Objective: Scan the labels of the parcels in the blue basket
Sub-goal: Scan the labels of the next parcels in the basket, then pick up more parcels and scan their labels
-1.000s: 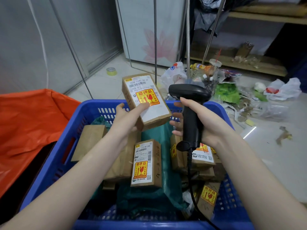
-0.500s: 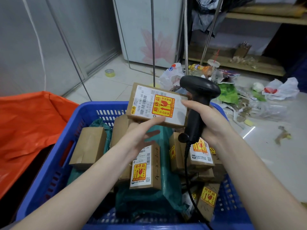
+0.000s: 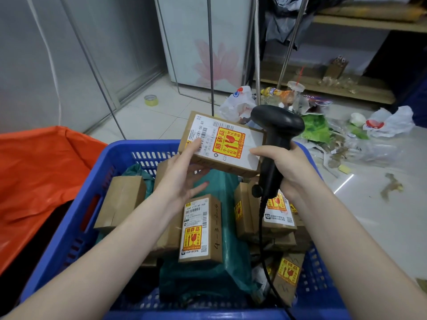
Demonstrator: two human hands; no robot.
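A blue basket (image 3: 69,227) in front of me holds several brown cardboard parcels on a teal bag. My left hand (image 3: 182,172) holds one raised parcel (image 3: 231,155) from below, thumb on its white label with a yellow and red sticker. My right hand (image 3: 288,167) grips the black barcode scanner (image 3: 275,144) and its thumb touches the parcel's right edge. The scanner head sits just right of the parcel. Another labelled parcel (image 3: 201,229) lies face up in the basket's middle.
An orange bag (image 3: 34,181) lies left of the basket. Litter and plastic bags (image 3: 323,125) cover the tiled floor to the right. A yellow tape roll (image 3: 151,100) sits on the floor behind. Metal poles and a wooden shelf stand at the back.
The held parcel has turned from upright to lying sideways and moved right toward the scanner. My left hand shifted under it, and my right thumb now touches its edge.
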